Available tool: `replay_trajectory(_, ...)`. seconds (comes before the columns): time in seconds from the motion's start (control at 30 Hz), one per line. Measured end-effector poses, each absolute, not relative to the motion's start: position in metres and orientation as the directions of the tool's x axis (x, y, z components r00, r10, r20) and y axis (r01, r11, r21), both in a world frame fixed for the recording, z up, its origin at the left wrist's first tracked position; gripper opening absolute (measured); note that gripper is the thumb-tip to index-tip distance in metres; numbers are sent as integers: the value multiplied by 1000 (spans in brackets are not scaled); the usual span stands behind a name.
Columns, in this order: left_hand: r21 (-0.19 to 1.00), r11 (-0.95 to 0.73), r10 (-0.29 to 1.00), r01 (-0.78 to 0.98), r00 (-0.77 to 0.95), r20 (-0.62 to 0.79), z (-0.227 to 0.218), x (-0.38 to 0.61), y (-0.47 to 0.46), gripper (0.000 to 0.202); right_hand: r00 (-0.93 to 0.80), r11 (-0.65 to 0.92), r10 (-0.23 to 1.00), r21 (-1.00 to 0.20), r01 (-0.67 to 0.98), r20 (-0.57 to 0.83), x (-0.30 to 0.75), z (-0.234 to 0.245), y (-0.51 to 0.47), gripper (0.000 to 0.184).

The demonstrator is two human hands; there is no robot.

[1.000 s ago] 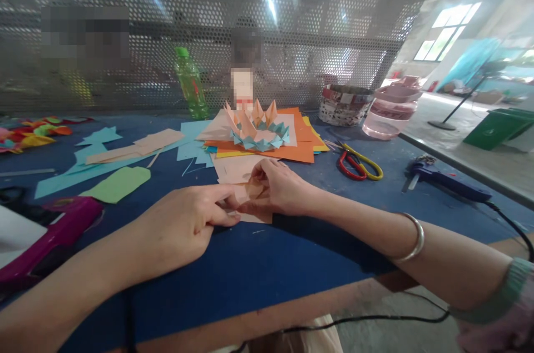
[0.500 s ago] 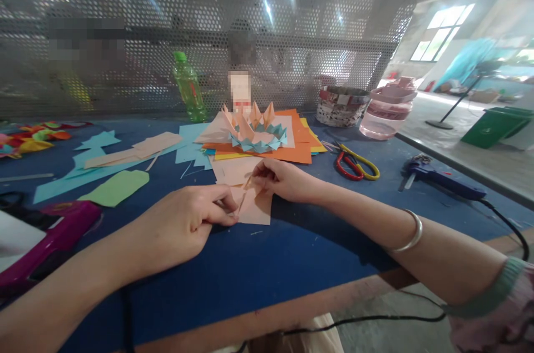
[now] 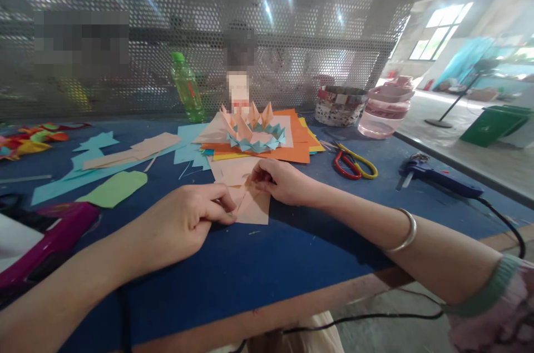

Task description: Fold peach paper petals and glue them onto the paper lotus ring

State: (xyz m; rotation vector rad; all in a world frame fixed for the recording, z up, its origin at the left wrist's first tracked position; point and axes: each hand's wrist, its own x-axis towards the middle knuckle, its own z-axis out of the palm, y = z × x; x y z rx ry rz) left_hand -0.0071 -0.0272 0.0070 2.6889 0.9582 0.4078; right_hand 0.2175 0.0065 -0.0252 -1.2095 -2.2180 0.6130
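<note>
Two bare hands are folding a peach paper square [image 3: 253, 206] lying on the blue table [image 3: 267, 269]. Left hand [image 3: 183, 220] is pinching its near-left corner with curled fingers; right hand [image 3: 282, 182] is pressing narrow fingertips on its far edge. Behind it, a paper lotus [image 3: 252, 132] is sitting on orange sheets [image 3: 298, 142], with scissors [image 3: 354, 163] lying to the right.

Blue table [image 3: 258, 269]: peach paper [image 3: 255, 209], scissors [image 3: 354, 164], glue gun [image 3: 442, 179]

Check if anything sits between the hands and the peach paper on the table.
Nothing visible does. The left hand grips the paper at its left edge, and the right hand pinches its top fold.
</note>
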Motion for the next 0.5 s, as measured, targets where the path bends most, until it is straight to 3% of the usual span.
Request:
replay_trajectory(0.2, 369, -743, 623, 559, 778, 75, 8, -9, -26, 40, -474, 518, 845, -601, 609, 248, 219, -26, 7, 13)
replay_trajectory(0.33, 314, -778, 610, 544, 774, 170, 7, -7, -24, 38, -477, 526, 840, -604, 598, 259, 220, -28, 8, 13)
replay_trajectory(0.5, 141, -795, 601, 590, 737, 309, 0, -10, -12, 29, -465, 523, 843, -615, 590, 270, 220, -31, 10, 16)
